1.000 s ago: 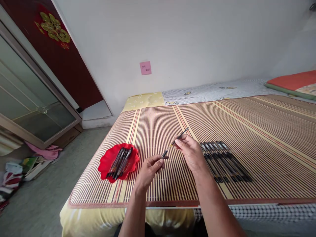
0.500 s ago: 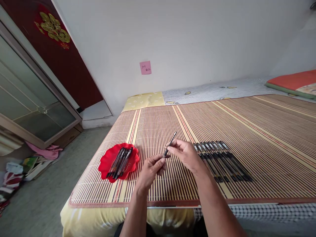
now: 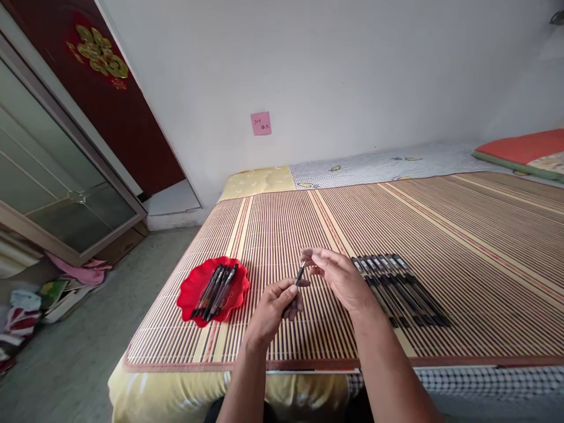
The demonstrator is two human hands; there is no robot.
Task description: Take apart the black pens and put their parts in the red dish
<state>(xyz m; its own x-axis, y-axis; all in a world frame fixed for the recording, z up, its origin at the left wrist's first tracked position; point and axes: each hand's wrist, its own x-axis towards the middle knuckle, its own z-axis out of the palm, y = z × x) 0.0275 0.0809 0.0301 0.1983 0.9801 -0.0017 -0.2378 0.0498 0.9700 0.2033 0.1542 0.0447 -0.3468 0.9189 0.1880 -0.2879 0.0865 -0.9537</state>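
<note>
A dark pen point(image 3: 300, 274) with a pale, narrow tip pointing up is gripped in my left hand point(image 3: 278, 298), thumb and fingers closed round its lower part. Just above the tip, my right hand point(image 3: 337, 277) hovers with fingers apart, very close to the pen; whether it touches the tip I cannot tell. To the left, several black pens point(image 3: 215, 291) lie together in a red scalloped plate point(image 3: 187, 292). On the right, a row of several dark pens point(image 3: 408, 294) lies side by side, partly behind my right hand and forearm.
The striped bamboo mat point(image 3: 273, 229) covers the bed, with a yellow patterned sheet point(image 3: 176, 390) along its front edge. A folded orange and green quilt point(image 3: 524, 150) rests at the far right. A pink note point(image 3: 261, 123) is stuck to the wall.
The pen now sticks up less above my left hand. My right hand's fingers have come off it and spread apart near its tip. The plate and the row of pens stay put.
</note>
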